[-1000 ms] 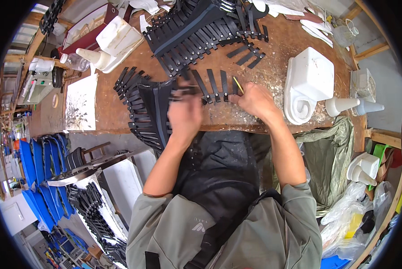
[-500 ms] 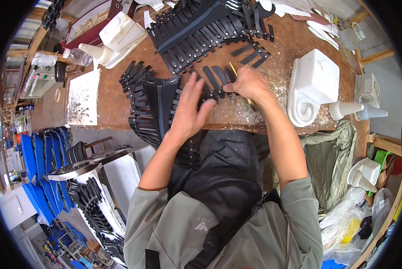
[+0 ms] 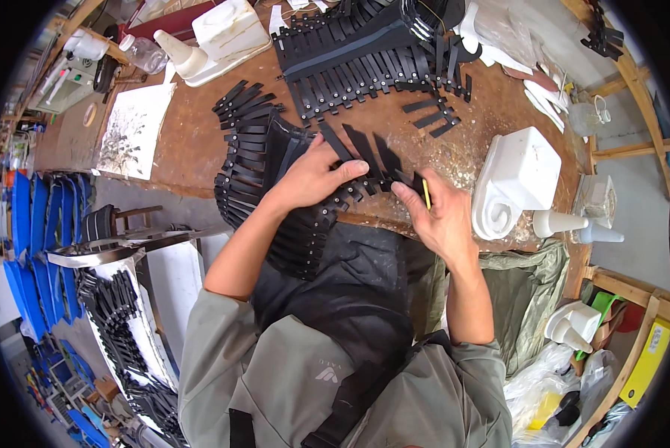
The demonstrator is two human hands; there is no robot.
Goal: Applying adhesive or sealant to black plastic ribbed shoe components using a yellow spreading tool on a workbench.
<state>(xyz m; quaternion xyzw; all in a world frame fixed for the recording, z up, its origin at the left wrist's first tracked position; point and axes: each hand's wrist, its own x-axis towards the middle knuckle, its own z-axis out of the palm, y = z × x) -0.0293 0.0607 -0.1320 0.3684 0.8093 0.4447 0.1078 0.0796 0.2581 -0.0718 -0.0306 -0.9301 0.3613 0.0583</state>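
Observation:
Low over the table's front edge, my left hand (image 3: 316, 178) lies on a black strapped piece (image 3: 260, 149), fingers behind the straps and thumb pressing on one. This piece has rows of narrow strips with small metal studs and hangs partly over the edge onto my lap. My right hand (image 3: 441, 213) is closed, thumb and fingers pinching the end of a row of loose-ended black straps (image 3: 387, 157). A thin yellow stick (image 3: 426, 194) is tucked in the same hand; its tip cannot be made out. Beyond lies a larger black strapped piece (image 3: 350, 48).
On the brown table (image 3: 193, 119) stand a white glue pot (image 3: 525, 172) at right and another white container (image 3: 230, 30) at far left. A stained white sheet (image 3: 135, 131) lies at left. A short strap cluster (image 3: 433, 116) sits beyond my right hand. Blue panels (image 3: 44, 246) hang left.
Both hands have come nearer to my body. The left hand has settled onto the straps, and the right has moved to the strap row's right end. The view has shifted.

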